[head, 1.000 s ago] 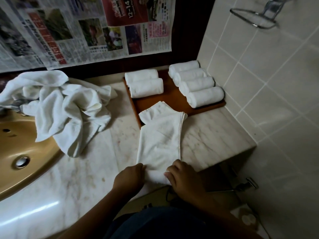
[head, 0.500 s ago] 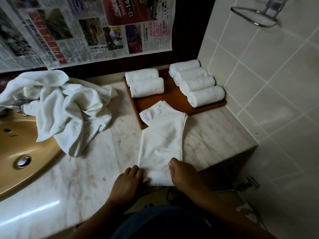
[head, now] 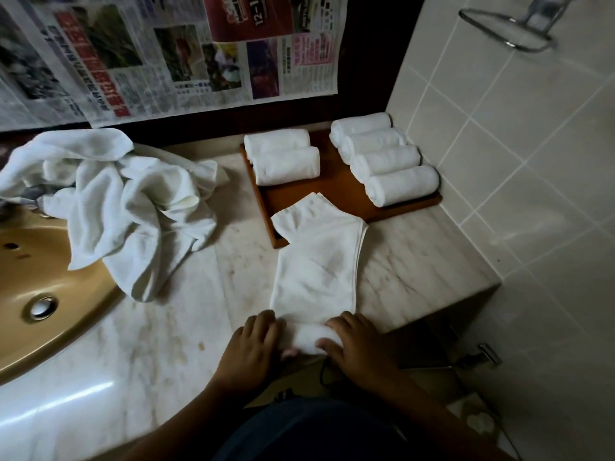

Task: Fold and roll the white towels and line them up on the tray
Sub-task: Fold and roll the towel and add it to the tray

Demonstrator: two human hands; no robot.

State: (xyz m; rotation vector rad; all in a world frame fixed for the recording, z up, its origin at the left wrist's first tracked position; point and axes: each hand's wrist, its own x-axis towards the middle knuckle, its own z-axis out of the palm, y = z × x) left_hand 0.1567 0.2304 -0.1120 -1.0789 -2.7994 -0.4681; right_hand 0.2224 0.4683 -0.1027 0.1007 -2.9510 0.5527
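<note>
The long folded white cloth towel (head: 316,271) lay flat on the pale marble worktop (head: 416,261), running from the front edge back toward the tray. Its far corner flopped over the front left corner of the brown rectangular wooden tray (head: 339,184). The near end was curled into a small roll right at the worktop's front edge.

Our left hand (head: 256,344) had its fingers bent over the top of that roll with the thumb on the near side. Our right hand (head: 359,347) gripped the other end the same way, so both were pinching the roll between fingers and thumb.

The tray sat in the back right corner of the worktop. It carried six rolled white towels: two (head: 286,166) touching side by side at its left end and four (head: 386,161) in a touching row at its right end, with bare wood between the groups.

Over at the left edge, a loose heap of crumpled white towels (head: 126,201) sat on the worktop and hung over the rim of the tan oval ceramic sink (head: 50,261). Colour-printed newspaper sheets (head: 166,54) covered the back wall and pale square tiles (head: 532,161) the right wall. A chrome ring holder (head: 506,31) stuck out of the tiles up top.
</note>
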